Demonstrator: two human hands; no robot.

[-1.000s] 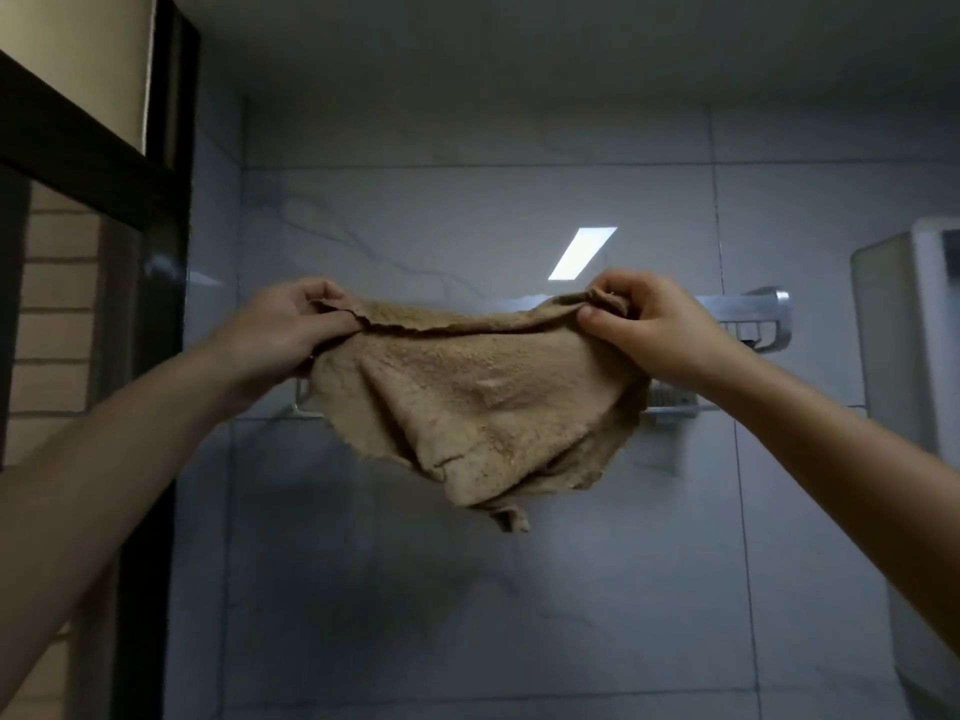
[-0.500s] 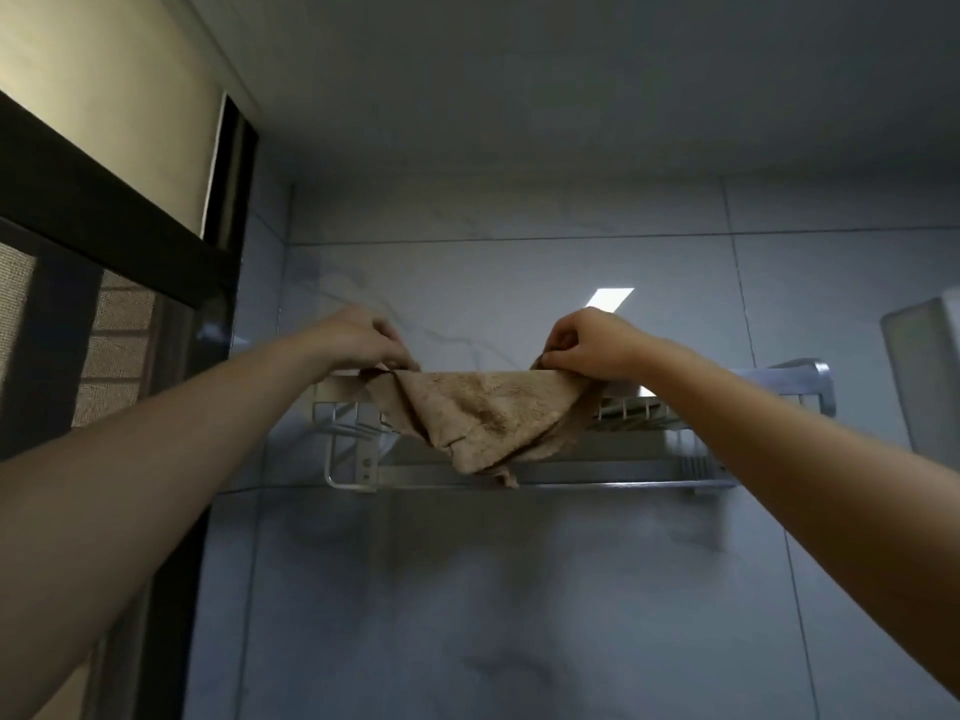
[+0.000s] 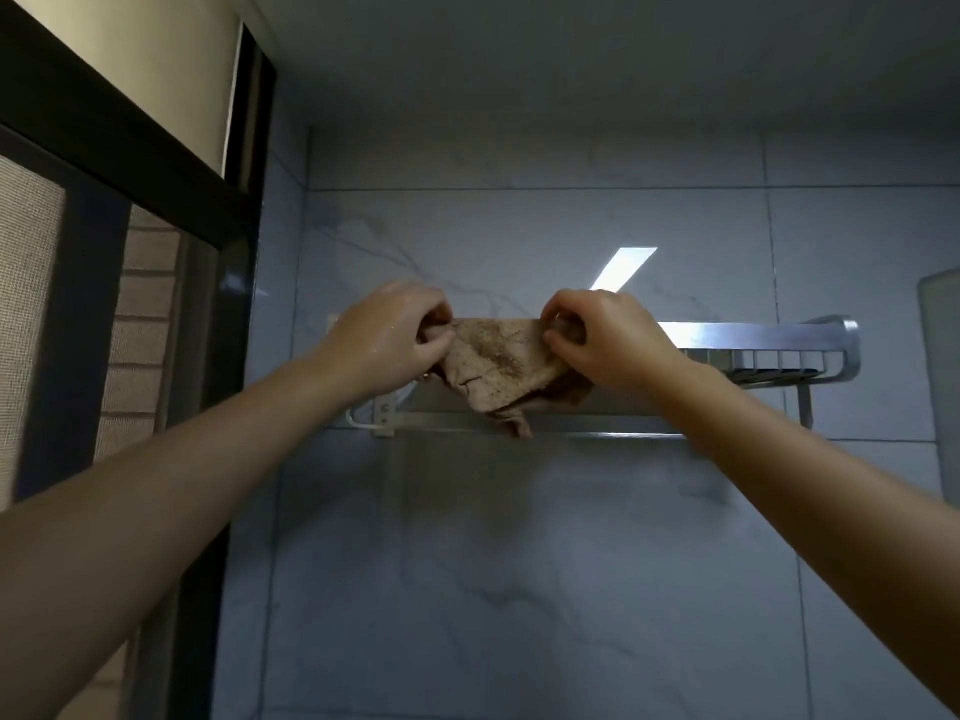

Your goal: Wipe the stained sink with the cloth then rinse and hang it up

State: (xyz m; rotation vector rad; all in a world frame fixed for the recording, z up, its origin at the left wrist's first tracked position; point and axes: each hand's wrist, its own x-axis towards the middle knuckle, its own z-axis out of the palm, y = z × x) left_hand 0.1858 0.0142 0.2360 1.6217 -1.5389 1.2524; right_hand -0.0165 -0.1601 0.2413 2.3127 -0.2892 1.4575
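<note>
A tan cloth [image 3: 493,368] with dark speckles lies draped over the front edge of a metal wall rack [image 3: 753,350], its lower corner hanging down past the rack's bottom bar [image 3: 597,426]. My left hand [image 3: 387,337] pinches the cloth's upper left corner. My right hand [image 3: 602,337] pinches its upper right corner. Both hands are raised at rack height, close together. The sink is out of view.
Grey marble tiles cover the wall [image 3: 519,563]. A dark-framed window [image 3: 130,262] with a screen stands at the left. A pale fixture [image 3: 940,387] shows at the right edge. A bright light reflection [image 3: 623,267] sits above the rack.
The cloth went from being held spread in the air to resting on the rack. My hands have drawn closer together, and the view has tilted upward.
</note>
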